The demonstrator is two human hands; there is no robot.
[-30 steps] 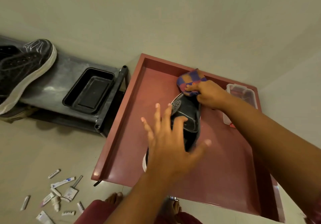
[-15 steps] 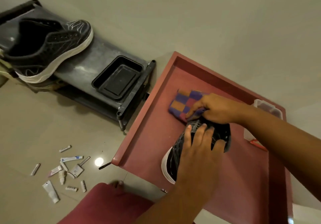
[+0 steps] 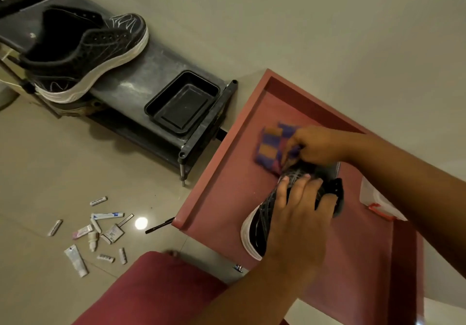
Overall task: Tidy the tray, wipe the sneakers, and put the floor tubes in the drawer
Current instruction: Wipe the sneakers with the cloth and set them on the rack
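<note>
A black sneaker with a white sole (image 3: 257, 231) lies in the red tray-like drawer (image 3: 214, 176). My left hand (image 3: 300, 213) grips the sneaker from above. My right hand (image 3: 315, 145) pinches a purple-and-orange checkered cloth (image 3: 272, 145) against the sneaker's far end. A second black sneaker (image 3: 83, 54) rests on the dark shoe rack (image 3: 141, 77) at upper left. Several small tubes (image 3: 93, 231) lie scattered on the floor at lower left.
An empty black tray (image 3: 182, 102) sits on the rack's right end. A clear plastic box (image 3: 375, 201) stands in the drawer's right part, half hidden by my right arm. A dark pen (image 3: 160, 225) lies on the floor by the drawer corner. My red-clothed knee (image 3: 151, 289) is below.
My left hand went from hovering with spread fingers to gripping the sneaker. The cloth moved with my right hand over the shoe's end. The view swung left, showing more of the rack.
</note>
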